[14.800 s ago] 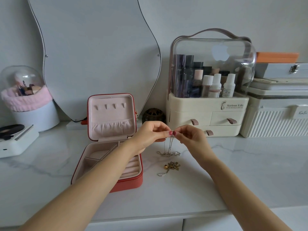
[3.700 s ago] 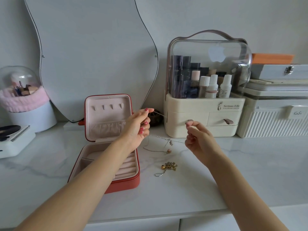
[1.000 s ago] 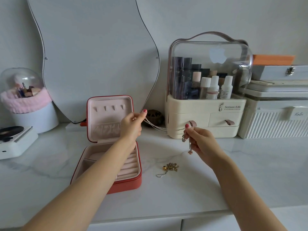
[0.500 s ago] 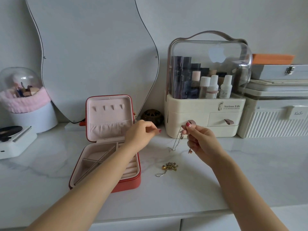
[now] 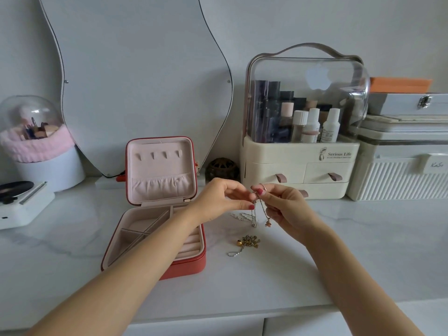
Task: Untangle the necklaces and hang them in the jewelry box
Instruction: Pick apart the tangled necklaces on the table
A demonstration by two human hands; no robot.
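Surface: white marble counter (image 5: 351, 251), mirror behind.
Chain in hand: thin necklace (image 5: 260, 209) dangles between both hands, just above the counter, right of the box.
Left hand (image 5: 218, 202): fingertips pinch the chain.
Right hand (image 5: 283, 204): pinches the chain's top.
Waiting: gold tangle (image 5: 247, 242) lies on the counter, untouched.
Jewelry box (image 5: 155, 204): open, all four lid hooks (image 5: 158, 155) bare.
Progress: early; nothing hung yet, by my judgement.
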